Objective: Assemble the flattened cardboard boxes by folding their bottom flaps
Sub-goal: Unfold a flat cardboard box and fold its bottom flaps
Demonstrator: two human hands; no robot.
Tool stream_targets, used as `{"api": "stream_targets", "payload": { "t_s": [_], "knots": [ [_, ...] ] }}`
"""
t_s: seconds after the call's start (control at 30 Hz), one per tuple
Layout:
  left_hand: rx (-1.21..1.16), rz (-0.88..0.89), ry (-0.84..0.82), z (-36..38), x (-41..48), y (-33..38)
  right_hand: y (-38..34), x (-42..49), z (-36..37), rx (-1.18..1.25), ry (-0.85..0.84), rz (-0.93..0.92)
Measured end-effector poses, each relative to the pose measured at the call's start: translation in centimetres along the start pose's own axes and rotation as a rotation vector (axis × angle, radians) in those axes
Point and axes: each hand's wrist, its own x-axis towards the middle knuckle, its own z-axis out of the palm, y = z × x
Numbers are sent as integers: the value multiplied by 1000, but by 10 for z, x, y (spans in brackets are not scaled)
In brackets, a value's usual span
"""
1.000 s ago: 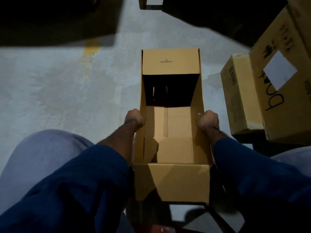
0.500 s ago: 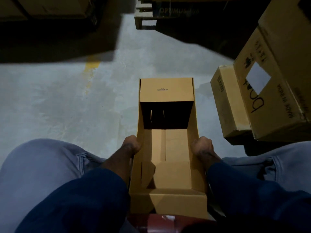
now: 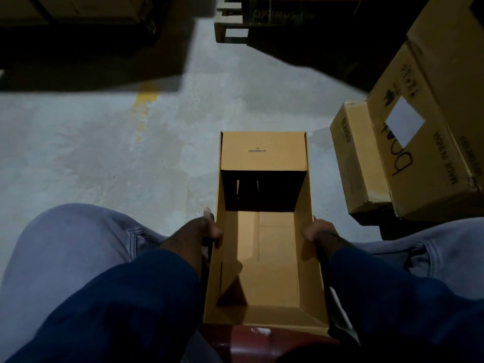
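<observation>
Head view: open brown cardboard box, left of big printed brown carton, bottom flaps look folded shut. Left hand, right hand curl round its side walls. Other flat boxes: none seen.

There is 1 view, from a wide-angle camera worn on the person's head, facing forward and steeply down. It sits close above the cardboard box, which stands just right of centre between the left hand and right hand. The person's knees and blue sleeves crowd the near edge; the concrete floor spreads to the far left, and stacked cartons lean in at the right border.
</observation>
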Motion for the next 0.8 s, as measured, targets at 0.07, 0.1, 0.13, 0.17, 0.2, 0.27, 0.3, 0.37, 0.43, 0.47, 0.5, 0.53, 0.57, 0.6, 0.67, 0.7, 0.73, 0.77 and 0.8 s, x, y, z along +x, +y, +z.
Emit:
{"api": "stream_targets", "payload": {
  "t_s": [0.07, 0.1, 0.13, 0.17, 0.2, 0.27, 0.3, 0.37, 0.43, 0.47, 0.5, 0.53, 0.57, 0.6, 0.67, 0.7, 0.73, 0.77, 0.8],
  "knots": [
    [8, -45, -21, 0, -14, 3, -1, -2, -3, 56, -34, 20],
    [23, -55, -20, -1, -16, 5, -1, -2, -4, 73, -39, 37],
    [50, -63, -4, -3, -16, 7, -2, -4, -4, 84, -37, 39],
    [80, -68, 7, -7, -16, 9, -4, -4, -4, 105, -39, 39],
    [115, -55, 12, -10, -16, 13, -5, -3, -4, 127, -32, 36],
    [102, -9, 74, -19, -10, 24, -10, -5, -7, 131, -10, 68],
    [97, 3, 162, -24, -10, 30, -14, -6, -12, 126, 13, 80],
    [154, 39, 406, -38, -15, 46, -29, -13, -30, 140, 89, 73],
    [194, 131, 598, -53, -26, 65, -51, -23, -54, 117, 206, 18],
    [213, 198, 665, -60, -29, 75, -64, -28, -65, 75, 283, -17],
    [232, 265, 708, -65, -32, 84, -78, -31, -74, 40, 352, -67],
    [254, 328, 716, -67, -33, 93, -92, -35, -81, 27, 411, -142],
    [287, 387, 702, -69, -34, 101, -106, -37, -86, 29, 453, -233],
    [318, 432, 664, -69, -32, 108, -120, -40, -89, 34, 470, -326],
    [359, 506, 546, -65, -26, 119, -139, -45, -90, 13, 425, -471],
    [374, 530, 472, -62, -22, 121, -146, -46, -87, -14, 361, -507],
    [391, 537, 397, -57, -16, 122, -150, -45, -83, -52, 290, -523],
    [401, 532, 330, -51, -9, 121, -152, -43, -77, -93, 222, -524],
    [396, 529, 285, -46, -3, 118, -152, -40, -69, -123, 163, -516]
  ]
}}
